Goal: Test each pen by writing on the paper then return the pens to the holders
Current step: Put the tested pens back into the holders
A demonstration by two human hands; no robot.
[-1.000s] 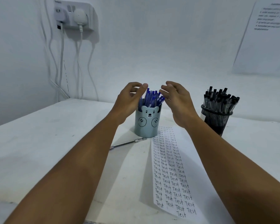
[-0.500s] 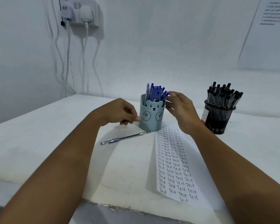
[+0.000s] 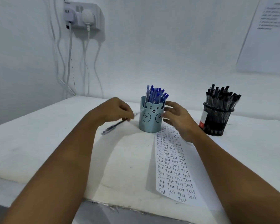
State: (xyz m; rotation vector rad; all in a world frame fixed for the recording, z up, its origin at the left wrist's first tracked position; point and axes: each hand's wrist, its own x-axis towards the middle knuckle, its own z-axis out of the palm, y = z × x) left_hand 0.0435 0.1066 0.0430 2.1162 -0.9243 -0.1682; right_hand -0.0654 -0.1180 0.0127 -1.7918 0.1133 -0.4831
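Observation:
A light-blue bear-faced holder (image 3: pixel 149 120) full of blue pens (image 3: pixel 155 94) stands mid-table at the top of a long paper (image 3: pixel 200 180) covered with rows of "Test". My left hand (image 3: pixel 113 112) is just left of the holder, its fingers curled round a blue pen (image 3: pixel 113 126). The pen slants with its tip end raised toward the holder and its far end low by the table. My right hand (image 3: pixel 178 118) is at the holder's right side, with loosely bent fingertips touching its wall. A black mesh holder (image 3: pixel 217 120) of black pens (image 3: pixel 221 97) stands further right.
The white table (image 3: pixel 39 143) ends at a chipped front edge near me. A wall socket (image 3: pixel 82 15) with plugs and hanging white cables (image 3: pixel 69 62) is at the back left. A printed sheet (image 3: pixel 273 29) hangs on the wall at the right.
Both hands came down from over the blue pens. My left hand reached the pen lying left of the holder and tilted its tip end up; my right hand dropped to the holder's side.

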